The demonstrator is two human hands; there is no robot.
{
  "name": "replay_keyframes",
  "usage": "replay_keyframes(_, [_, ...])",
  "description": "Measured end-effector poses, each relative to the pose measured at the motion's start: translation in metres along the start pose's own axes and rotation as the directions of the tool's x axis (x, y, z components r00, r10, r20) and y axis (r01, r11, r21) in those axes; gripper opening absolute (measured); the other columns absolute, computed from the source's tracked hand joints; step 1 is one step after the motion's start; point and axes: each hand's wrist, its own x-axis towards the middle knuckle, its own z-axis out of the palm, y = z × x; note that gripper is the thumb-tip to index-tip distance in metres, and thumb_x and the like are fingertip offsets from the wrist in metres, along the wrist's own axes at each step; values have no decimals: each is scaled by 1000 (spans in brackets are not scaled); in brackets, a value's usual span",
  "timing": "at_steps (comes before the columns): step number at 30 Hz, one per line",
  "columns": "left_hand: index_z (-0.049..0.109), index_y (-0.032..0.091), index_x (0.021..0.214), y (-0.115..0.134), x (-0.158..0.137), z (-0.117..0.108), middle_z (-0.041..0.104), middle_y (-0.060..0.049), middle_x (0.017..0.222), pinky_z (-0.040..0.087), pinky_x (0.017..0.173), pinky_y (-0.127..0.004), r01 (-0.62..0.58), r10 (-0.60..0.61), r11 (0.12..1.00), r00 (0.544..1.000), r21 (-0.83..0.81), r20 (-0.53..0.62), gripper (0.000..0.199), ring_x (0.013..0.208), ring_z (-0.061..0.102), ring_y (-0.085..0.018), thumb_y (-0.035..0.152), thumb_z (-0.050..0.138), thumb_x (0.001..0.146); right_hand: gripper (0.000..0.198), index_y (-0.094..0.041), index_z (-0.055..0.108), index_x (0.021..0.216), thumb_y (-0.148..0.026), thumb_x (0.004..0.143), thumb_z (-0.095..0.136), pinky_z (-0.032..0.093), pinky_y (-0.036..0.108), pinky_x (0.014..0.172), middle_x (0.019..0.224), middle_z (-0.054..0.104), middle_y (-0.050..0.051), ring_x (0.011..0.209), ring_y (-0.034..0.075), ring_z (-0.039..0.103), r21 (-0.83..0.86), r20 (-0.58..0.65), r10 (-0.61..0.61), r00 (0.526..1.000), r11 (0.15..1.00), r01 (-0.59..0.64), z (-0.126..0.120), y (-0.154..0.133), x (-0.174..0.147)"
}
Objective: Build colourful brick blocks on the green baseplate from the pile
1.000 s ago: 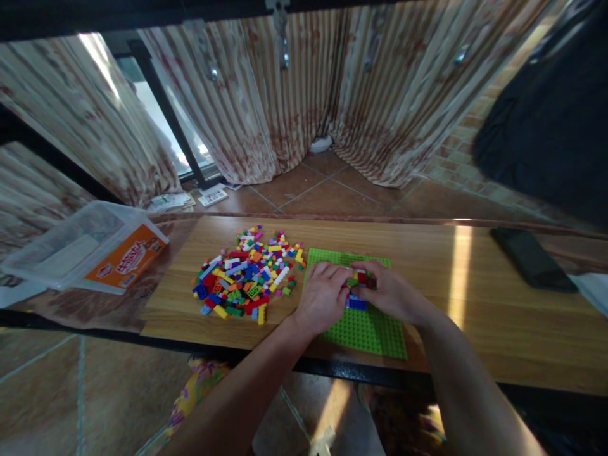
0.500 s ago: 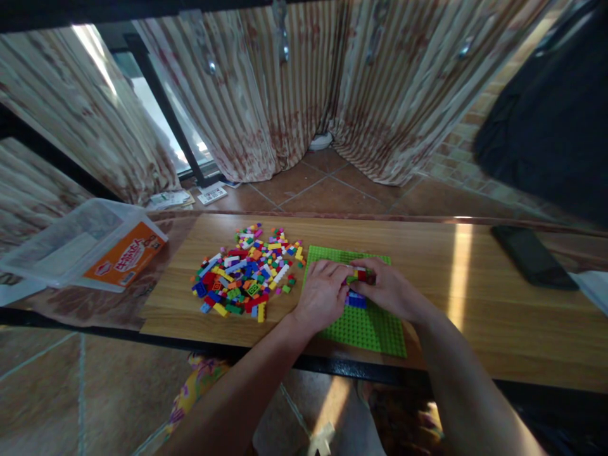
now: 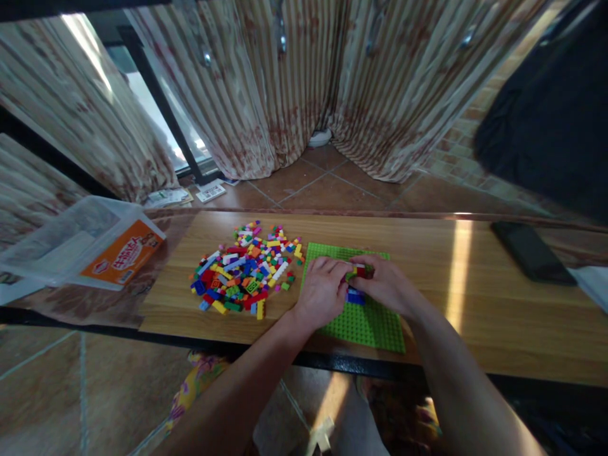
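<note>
A green studded baseplate (image 3: 368, 329) lies on the wooden table under both hands. On it stands a small build of toy bricks (image 3: 355, 296), blue low down with red, yellow and green pieces above. My left hand (image 3: 323, 290) is closed at the build's left side, its fingertips against the bricks. From the right, my right hand (image 3: 384, 282) pinches the upper bricks between thumb and fingers. The fingers hide much of the build, so I cannot tell exactly which piece each hand grips.
A heap of loose, mixed-colour bricks (image 3: 244, 269) spreads left of the baseplate. Farther left is a clear plastic box (image 3: 71, 244) with an orange label. A black phone (image 3: 532, 252) lies on the right. Striped curtains (image 3: 294, 95) hang behind the table.
Both hands stay at the brick build with almost no movement. The whole view has shifted very slightly.
</note>
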Motion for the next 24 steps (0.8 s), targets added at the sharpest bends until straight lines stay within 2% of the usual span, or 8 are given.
replay_keyframes(9, [61,22,109,0,1,1,68,-5,113,44,99,-44,7,-7,1000,1000,-14,-9,30,110,55,-24,10,55,83,37,-18,72,106,-22,70,66,51,36,87,105,72,8,96,24,66,8,-20,14,1000,1000,-13,2,0,-1])
replay_keyframes(15, [62,22,108,-1,2,-2,68,-4,112,44,98,-43,1,-1,1000,1000,-17,2,26,109,56,-24,12,55,85,38,-19,72,108,-26,71,67,51,36,86,105,71,7,95,24,66,23,-12,-27,1000,999,27,1,5,-2])
replay_keyframes(24, [63,22,108,-1,2,-10,70,-4,110,44,98,-43,-14,14,1000,1000,-3,9,26,108,57,-23,11,53,86,27,-19,72,104,-32,82,63,50,35,85,102,71,8,93,23,66,-2,-28,-59,998,998,59,2,3,0])
